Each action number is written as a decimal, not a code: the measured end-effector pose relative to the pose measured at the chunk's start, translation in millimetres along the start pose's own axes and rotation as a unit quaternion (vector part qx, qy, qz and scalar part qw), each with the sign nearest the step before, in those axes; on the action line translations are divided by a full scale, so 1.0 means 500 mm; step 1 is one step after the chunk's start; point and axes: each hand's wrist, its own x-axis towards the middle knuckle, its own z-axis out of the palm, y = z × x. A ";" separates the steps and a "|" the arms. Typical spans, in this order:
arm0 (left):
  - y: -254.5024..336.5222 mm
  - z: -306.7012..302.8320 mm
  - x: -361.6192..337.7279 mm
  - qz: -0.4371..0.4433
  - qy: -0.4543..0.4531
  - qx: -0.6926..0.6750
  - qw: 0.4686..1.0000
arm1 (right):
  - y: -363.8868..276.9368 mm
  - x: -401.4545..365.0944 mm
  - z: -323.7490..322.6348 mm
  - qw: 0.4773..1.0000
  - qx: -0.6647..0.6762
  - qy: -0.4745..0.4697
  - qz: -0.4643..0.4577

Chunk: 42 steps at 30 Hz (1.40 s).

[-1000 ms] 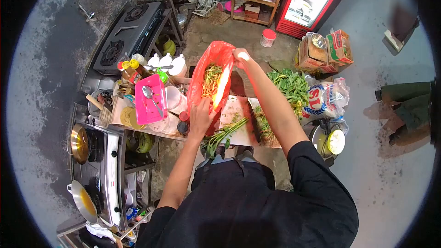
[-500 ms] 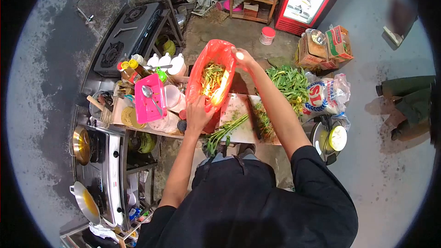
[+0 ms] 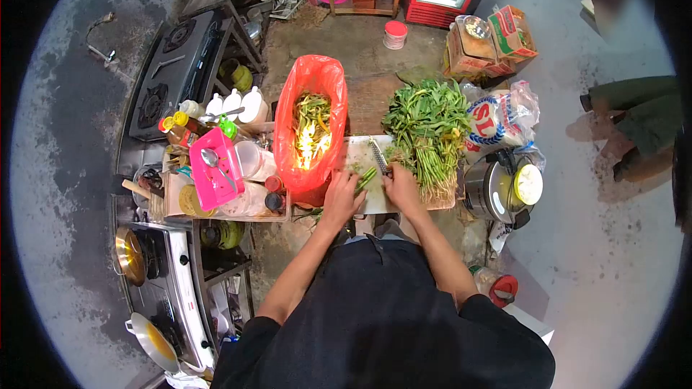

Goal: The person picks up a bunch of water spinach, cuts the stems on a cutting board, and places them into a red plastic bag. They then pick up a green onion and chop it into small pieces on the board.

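Note:
My left hand is closed round a small bunch of green leafy-vegetable stems on the white cutting board. In my right hand is a knife, its patterned blade pointing away from me over the board. Just left of the board, a red plastic bag stands wide open, with cut stems inside. A large heap of leafy greens lies to the right of my right hand, roots towards me.
At left are a pink tray with a spoon, bottles and jars. A stove with pans stands further left. Right of the greens are a printed plastic sack and a metal pot. Another person's legs show at far right.
Both hands have left the red bag and come down to the board. My right hand has taken up the knife, my left the stems. The bag now stands upright by itself.

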 end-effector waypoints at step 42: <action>-0.079 0.094 0.045 0.069 0.009 0.025 0.997 | 0.021 -0.158 -0.045 0.980 -0.158 -0.107 -0.063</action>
